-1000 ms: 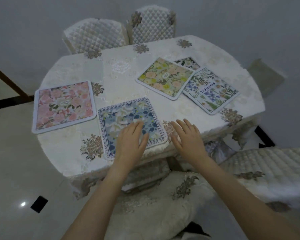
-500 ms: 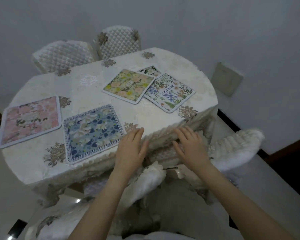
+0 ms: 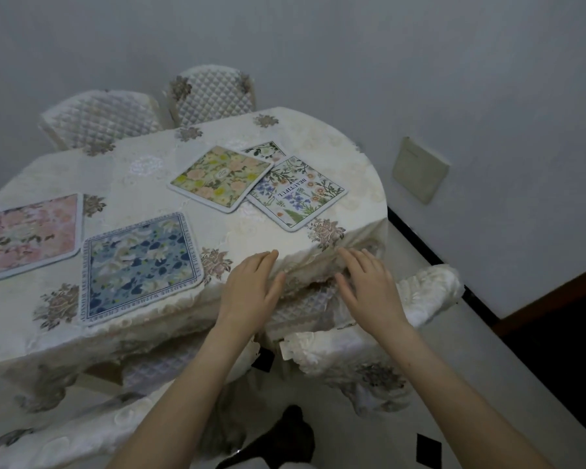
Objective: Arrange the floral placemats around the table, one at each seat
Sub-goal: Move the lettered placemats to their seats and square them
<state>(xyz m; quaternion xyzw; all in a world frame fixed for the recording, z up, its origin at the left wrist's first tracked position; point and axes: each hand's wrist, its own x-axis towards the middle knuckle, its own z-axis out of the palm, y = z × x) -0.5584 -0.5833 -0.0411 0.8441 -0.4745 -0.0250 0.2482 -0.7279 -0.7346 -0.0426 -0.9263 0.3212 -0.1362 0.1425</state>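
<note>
A round table under a cream embroidered cloth carries several floral placemats. A pink one lies at the left edge, a blue one at the near edge. A yellow-green mat overlaps a white mat printed "BEAUTIFUL"; a dark-leafed mat peeks out behind them. My left hand hovers flat at the table's near rim, right of the blue mat, holding nothing. My right hand is spread over the hanging cloth, also holding nothing.
Two quilted chair backs stand behind the table by the grey wall. A cloth-covered chair is tucked under the near right side, another at bottom left. A wall plate sits to the right.
My view has swung to the right around the table. My left hand has come off the blue mat, and both hands now sit further right along the table's edge.
</note>
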